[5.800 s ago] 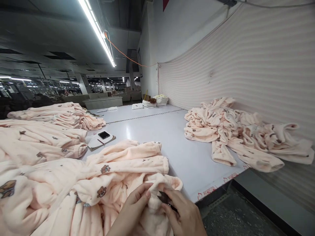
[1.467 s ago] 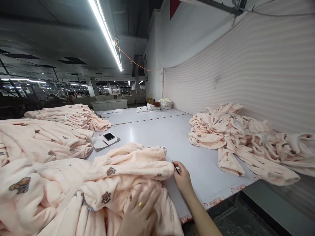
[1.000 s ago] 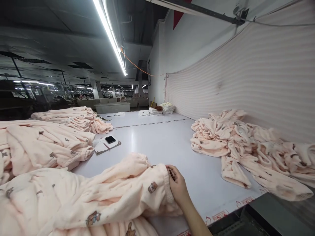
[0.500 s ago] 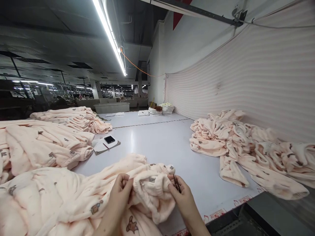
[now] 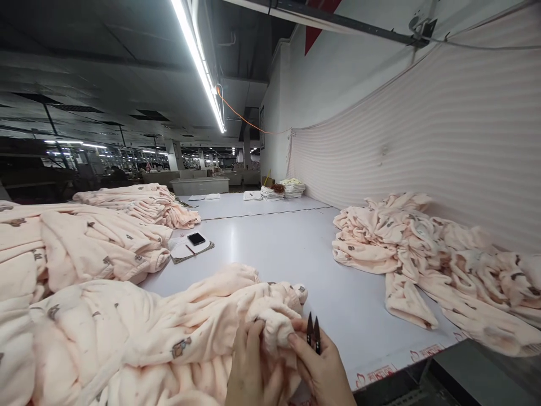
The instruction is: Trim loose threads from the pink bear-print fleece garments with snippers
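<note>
A fluffy pale-pink garment [image 5: 203, 321] with small bear prints lies bunched in front of me, trailing off to the left. My left hand [image 5: 252, 363] is closed on a gathered end of it, with the fingertips sunk in the folds. My right hand [image 5: 323, 363] pinches the same end from the right side. Small dark thread snips [image 5: 313, 334] are held in that hand too, their two blades pointing up and apart from each other. The blades stand clear of the cloth.
More pink garments lie in a pile [image 5: 101, 242] at the left and a heap [image 5: 393, 237] at the right. A phone [image 5: 196, 239] rests on a notepad [image 5: 181, 250]. Folded cloth stacks [image 5: 292, 188] stand at the table's far end. A dark box-like unit [image 5: 477, 375] borders the near right.
Both hands have come closer together on the garment's gathered end, the left moving right. The snips now point upright and show more plainly. The view has shifted slightly left.
</note>
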`<control>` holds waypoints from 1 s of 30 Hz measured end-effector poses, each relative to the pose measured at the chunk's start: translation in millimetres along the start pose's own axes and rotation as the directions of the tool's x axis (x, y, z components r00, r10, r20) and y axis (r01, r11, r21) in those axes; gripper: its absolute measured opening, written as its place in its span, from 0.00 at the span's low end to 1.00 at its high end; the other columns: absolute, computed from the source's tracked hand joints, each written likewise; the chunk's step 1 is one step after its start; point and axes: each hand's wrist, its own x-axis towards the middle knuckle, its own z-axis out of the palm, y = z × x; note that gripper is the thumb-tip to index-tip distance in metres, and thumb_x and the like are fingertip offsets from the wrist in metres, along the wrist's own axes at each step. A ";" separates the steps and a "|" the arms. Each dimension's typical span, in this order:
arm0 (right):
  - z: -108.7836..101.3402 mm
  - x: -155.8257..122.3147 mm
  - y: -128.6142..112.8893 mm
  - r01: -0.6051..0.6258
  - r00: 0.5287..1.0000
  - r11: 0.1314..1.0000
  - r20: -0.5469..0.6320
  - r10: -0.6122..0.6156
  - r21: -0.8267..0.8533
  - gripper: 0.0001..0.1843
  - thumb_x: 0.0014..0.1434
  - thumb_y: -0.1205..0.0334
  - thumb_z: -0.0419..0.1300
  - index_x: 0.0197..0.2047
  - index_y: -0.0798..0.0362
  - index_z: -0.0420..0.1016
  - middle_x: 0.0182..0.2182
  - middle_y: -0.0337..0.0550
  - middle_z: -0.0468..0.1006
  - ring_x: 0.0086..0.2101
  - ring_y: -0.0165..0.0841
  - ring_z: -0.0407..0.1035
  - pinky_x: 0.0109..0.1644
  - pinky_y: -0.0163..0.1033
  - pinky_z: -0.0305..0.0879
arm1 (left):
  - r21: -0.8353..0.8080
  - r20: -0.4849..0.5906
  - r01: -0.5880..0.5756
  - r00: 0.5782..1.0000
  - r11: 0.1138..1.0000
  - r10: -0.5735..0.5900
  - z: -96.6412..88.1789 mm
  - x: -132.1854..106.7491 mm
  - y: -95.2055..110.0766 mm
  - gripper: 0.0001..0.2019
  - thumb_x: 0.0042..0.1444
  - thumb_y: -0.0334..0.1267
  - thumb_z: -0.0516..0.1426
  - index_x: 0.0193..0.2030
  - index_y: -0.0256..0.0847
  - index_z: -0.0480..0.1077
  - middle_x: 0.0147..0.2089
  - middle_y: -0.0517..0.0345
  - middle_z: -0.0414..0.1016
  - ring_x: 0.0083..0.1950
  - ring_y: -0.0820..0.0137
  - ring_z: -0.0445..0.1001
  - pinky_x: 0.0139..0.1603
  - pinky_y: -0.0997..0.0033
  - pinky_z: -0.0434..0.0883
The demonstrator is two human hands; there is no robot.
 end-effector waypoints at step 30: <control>1.1 -14.7 -26.2 0.574 0.778 0.130 0.488 -0.396 -0.809 0.23 0.59 0.63 0.56 0.58 0.44 0.63 0.43 0.44 0.73 0.42 0.37 0.72 0.42 0.36 0.69 | -0.164 0.132 0.164 0.981 0.973 -0.143 -32.2 10.1 -0.8 0.13 0.55 0.43 0.55 0.45 0.43 0.66 0.39 0.55 0.75 0.34 0.67 0.72 0.34 0.68 0.70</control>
